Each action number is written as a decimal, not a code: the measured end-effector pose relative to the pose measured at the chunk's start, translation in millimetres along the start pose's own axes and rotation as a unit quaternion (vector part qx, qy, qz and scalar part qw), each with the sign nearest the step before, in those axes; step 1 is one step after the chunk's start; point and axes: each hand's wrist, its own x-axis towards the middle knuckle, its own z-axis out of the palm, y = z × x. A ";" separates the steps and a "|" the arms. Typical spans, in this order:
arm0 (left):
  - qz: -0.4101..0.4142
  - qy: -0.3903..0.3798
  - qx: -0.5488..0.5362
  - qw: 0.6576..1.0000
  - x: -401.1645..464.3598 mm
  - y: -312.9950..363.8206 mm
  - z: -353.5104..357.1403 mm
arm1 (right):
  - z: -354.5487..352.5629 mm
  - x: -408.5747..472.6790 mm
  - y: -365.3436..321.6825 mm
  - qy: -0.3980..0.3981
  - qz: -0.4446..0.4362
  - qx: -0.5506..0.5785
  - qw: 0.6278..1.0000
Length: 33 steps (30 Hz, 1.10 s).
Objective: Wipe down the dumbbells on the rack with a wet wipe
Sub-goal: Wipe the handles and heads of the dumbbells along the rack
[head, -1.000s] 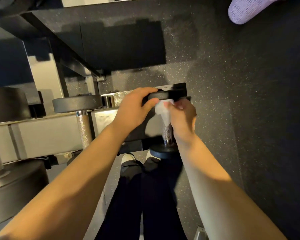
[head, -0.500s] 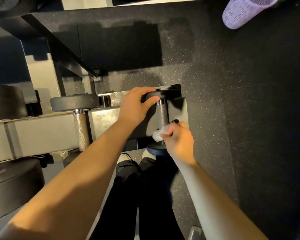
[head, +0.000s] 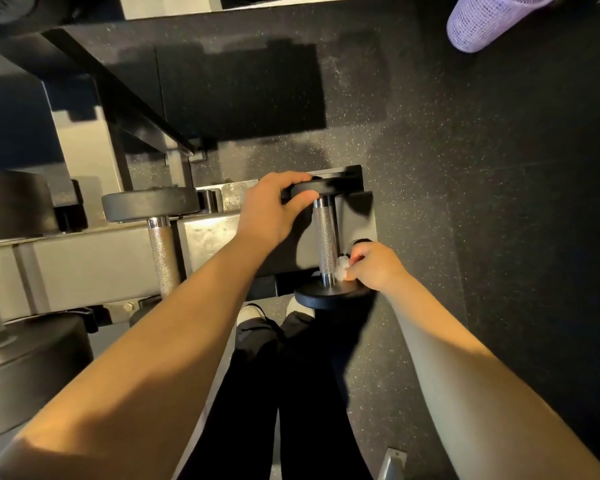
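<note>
The small dumbbell [head: 327, 237] lies at the right end of the grey metal rack [head: 94, 268] — matte black disc heads, a knurled steel handle. The left hand [head: 274, 209] grips the far head, fingers curled over its rim. The right hand [head: 374, 265] pinches a crumpled white wet wipe [head: 341, 267] against the handle's near end, just above the near head. A second dumbbell [head: 155, 216] sits to the left. Below is speckled black rubber floor [head: 465, 168]; a lilac mesh object [head: 482, 19] is cut off at the top edge — hard to identify.
</note>
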 end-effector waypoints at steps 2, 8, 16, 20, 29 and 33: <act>-0.004 -0.006 0.007 1.000 1.8 0.0 0.3 | 2.8 0.2 -2.6 0.023 -0.016 -0.029 0.999; -0.009 0.009 0.000 1.000 1.2 -2.0 3.3 | 4.1 -22.8 -5.2 0.046 -0.068 -0.029 0.996; -0.238 0.170 -0.200 0.935 -65.2 -24.4 31.5 | 21.7 -29.2 -20.3 0.073 -0.035 0.025 0.996; -0.521 0.033 -0.240 0.818 -111.0 -55.3 61.5 | 20.3 -23.8 -14.8 0.049 -0.031 0.016 0.998; -0.554 0.003 -0.570 0.606 -90.2 -34.4 76.4 | 8.4 -21.0 -14.2 0.047 -0.021 -0.057 0.997; -0.540 0.019 -0.560 0.628 -92.2 -22.7 72.6 | 15.0 -26.0 -20.7 0.065 -0.026 -0.053 0.996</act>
